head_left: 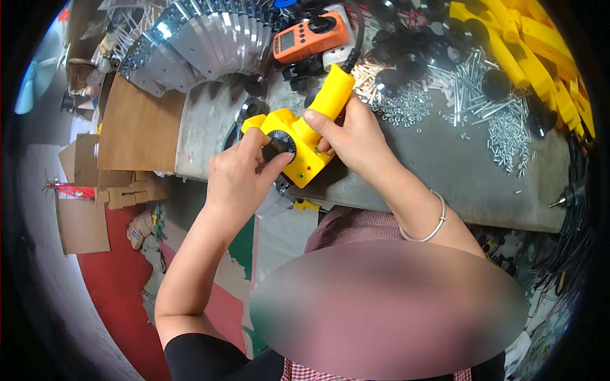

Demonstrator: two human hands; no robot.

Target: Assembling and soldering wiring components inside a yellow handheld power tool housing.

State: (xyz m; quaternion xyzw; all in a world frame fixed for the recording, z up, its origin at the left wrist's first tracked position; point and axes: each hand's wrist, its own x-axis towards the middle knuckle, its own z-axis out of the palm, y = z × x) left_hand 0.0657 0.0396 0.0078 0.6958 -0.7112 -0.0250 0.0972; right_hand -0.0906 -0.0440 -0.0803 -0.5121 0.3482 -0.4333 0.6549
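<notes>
At the front edge of one grey bench (pixel 445 187), one chunky bright-yellow plastic tool (pixel 309 154) is held, its handle (pixel 334 92) wrapped by the right hand (pixel 359 136), its single round black dial (pixel 283 145) pinched by the left hand (pixel 238 168), plus one tiny red dot (pixel 309 168) and one green dot (pixel 301 175).

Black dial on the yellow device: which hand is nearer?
Left: the left hand has its fingers on the black dial; the right hand is farther, gripping the yellow handle.

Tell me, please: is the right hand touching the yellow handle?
Touching. The head view shows it plainly: the right hand is closed around the lower part of the yellow handle, its thumb pressed against it.
</notes>
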